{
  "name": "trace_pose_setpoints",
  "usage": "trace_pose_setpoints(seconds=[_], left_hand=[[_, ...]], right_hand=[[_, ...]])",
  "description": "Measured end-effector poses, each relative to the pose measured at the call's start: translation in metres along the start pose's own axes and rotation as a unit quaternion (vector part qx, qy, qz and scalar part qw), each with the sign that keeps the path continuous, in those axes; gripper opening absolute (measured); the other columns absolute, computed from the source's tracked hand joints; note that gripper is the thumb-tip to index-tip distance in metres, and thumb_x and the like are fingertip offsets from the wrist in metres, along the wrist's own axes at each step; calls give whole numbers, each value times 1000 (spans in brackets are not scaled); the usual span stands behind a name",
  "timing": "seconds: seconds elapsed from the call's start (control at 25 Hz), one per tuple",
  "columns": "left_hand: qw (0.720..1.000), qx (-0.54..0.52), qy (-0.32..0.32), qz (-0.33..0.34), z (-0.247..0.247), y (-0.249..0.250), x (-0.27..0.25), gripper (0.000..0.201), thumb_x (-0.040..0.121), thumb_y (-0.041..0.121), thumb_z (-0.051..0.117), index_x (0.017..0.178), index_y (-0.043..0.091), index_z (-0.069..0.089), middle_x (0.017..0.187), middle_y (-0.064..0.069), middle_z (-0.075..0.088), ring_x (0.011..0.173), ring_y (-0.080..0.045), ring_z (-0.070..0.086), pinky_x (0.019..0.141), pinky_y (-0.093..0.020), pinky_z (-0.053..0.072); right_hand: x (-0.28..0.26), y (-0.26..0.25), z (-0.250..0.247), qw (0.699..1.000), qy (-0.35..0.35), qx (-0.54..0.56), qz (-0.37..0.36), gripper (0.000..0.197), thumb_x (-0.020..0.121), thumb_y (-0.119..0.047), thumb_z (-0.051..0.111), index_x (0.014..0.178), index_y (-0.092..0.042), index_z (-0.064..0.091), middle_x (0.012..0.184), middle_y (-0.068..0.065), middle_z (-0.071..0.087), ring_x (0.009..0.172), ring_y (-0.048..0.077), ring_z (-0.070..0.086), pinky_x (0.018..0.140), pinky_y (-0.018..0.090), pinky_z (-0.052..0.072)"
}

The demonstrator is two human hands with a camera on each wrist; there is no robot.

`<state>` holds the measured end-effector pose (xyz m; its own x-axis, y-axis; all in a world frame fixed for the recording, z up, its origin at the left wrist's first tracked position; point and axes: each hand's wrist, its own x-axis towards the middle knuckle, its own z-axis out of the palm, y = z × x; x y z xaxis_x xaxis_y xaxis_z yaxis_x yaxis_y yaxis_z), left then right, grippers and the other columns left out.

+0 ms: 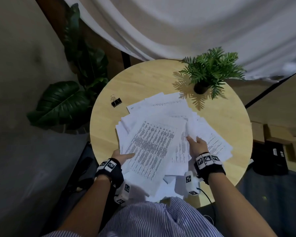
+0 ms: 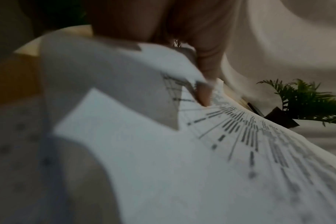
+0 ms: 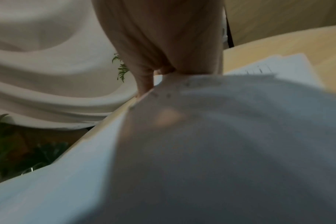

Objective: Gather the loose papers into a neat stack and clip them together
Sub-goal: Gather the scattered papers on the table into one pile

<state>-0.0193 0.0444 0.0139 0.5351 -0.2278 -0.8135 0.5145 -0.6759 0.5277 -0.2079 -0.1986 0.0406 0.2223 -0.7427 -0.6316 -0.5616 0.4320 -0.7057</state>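
While both hands are already on the pile, the grip is where this step gets won. Left hand (image 1: 122, 157) pinches the near-left edge of the papers (image 1: 154, 139), thumb on the printed top sheet, fingers underneath. Right hand (image 1: 197, 144) grips the right side of the bundle, fingers curled round the sheet edges; in the right wrist view a fingertip shows faintly through a sheet.

Pile is fanned and skewed, near sheets hanging over the near table (image 1: 143, 77) edge, a few more spread flat toward the far side and far right, not yet collected.

My read: still gathering, well short of square. Do it well by sweeping in the stray sheets first, then loosening both grips, standing the bundle on one long edge and tapping it on the wood, then tapping the short edge. Tight pinching will lock in the skew.

Binder clip (image 1: 116, 101) sits untouched far left, well apart from the pile. Potted fern (image 1: 210, 71) stands just beyond the far sheets; keep sweeps clear of it.
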Motion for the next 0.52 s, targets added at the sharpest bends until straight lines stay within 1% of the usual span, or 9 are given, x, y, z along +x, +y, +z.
trace_pose_setpoints(seconds=[0.08,0.16,0.2,0.24,0.28,0.36,0.4,0.44,0.52], left_hand=[[1000,-17,7,7,0,-4,2,83,73,34,79,140,5,41,146,-13,47,132,-33,46,110,-44,37],[999,-38,25,3,0,-5,-1,71,83,29,71,140,2,41,145,-15,47,133,-34,45,111,-42,36],[999,-41,31,2,0,-7,-1,64,86,24,69,139,1,42,144,-16,48,132,-34,45,110,-42,36],[999,-39,30,1,1,-10,0,60,85,19,69,137,0,44,143,-16,50,131,-34,47,110,-42,36],[999,-36,17,-5,1,-11,-1,62,83,16,72,136,1,45,141,-15,51,130,-34,48,110,-43,37],[1000,-29,1,-9,1,-10,-5,69,80,19,75,138,2,42,137,-9,52,130,-35,48,110,-45,36],[999,-33,4,-14,1,-10,-4,74,82,29,73,141,3,38,136,-7,49,131,-36,47,111,-46,35],[999,-33,10,-24,0,-9,-5,80,83,38,69,144,3,32,143,-11,45,133,-37,44,113,-47,33],[999,-18,24,-26,-3,-7,-5,82,84,41,67,146,3,29,150,-16,39,135,-38,41,112,-47,35]], right_hand=[[11,7,-14,997,79,-8,-11,58,85,-45,58,128,-6,55,103,11,58,90,26,56,79,40,47],[23,19,-29,992,126,16,8,56,91,-32,56,141,-10,43,122,20,58,102,31,59,86,44,49],[26,24,-35,988,146,56,19,59,92,-29,56,145,-13,37,127,18,56,100,28,59,85,42,47],[22,25,-39,982,157,99,26,62,92,-31,56,147,-16,32,119,13,59,87,22,57,79,38,44],[25,29,-42,978,161,127,38,66,91,-34,57,149,-20,29,97,6,59,70,13,49,70,34,42],[20,29,-48,973,160,152,62,69,92,-34,55,151,-26,19,59,-2,40,46,10,30,49,27,31],[18,30,-50,972,166,155,66,69,93,-31,53,151,-25,15,50,-2,32,39,11,25,41,24,26],[12,28,-52,972,171,146,69,68,95,-28,52,151,-24,14,46,-4,31,36,11,25,35,23,24],[3,19,-52,971,158,161,72,60,94,-20,53,148,-14,27,62,-1,48,48,13,41,33,24,39]])
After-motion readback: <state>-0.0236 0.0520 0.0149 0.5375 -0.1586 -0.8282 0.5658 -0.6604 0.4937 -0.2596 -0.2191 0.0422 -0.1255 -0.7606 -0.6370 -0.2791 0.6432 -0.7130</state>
